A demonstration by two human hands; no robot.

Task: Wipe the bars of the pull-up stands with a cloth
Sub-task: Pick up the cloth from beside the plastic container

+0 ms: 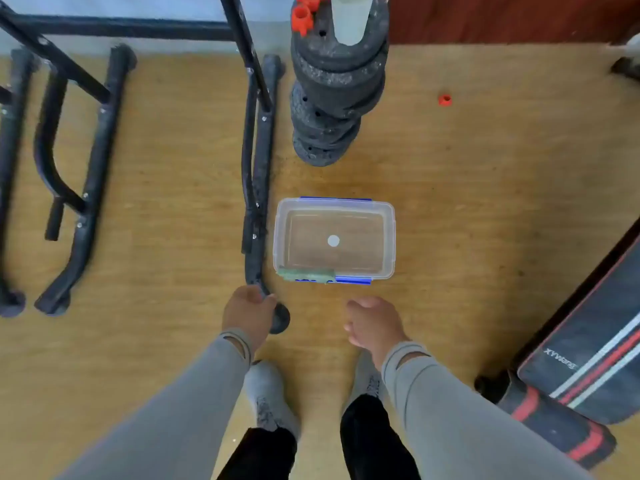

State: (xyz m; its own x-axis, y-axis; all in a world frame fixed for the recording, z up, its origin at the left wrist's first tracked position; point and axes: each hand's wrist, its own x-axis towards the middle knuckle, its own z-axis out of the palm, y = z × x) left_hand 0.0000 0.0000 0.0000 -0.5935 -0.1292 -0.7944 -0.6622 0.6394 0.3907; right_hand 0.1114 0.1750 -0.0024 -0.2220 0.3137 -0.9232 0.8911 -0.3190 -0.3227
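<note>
A green cloth (pixel 306 274) hangs folded over the near rim of a clear plastic tub (pixel 389 237) holding water on the wooden floor. Two black pull-up stands rest on the floor: one (pixel 258 168) just left of the tub, another (pixel 93 161) further left. My left hand (pixel 247 313) is over the near foot of the closer stand, fingers curled at its bar; whether it grips the bar is unclear. My right hand (pixel 372 322) hovers loosely curled below the tub, holding nothing, a short way right of the cloth.
A stack of black weight plates (pixel 332 98) with red collars (pixel 303 15) stands behind the tub. One red collar (pixel 445 99) lies on the floor at right. A black padded bench (pixel 588 368) with red and white stripes fills the right side. My feet stand below my hands.
</note>
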